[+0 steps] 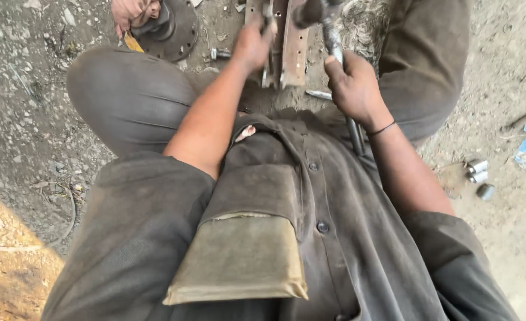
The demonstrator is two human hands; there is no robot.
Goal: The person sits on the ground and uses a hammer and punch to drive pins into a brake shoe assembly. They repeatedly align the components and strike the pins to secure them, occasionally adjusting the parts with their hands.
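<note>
Head view, looking down at dirt ground. Item: rusty brown steel channel bar (292,47), upright between our knees at the top edge. Our left hand (252,43) clenches a thin dark metal tool (267,18) against it; what kind of tool, we cannot tell. Our right hand (353,83) grips the grey metal hammer handle (333,41). We judge short, square blows best, with the left fingers kept clear. Hammer head blurred. Another person's hand (133,12) and a round dark flange plate (176,30) are cut off top left.
</note>
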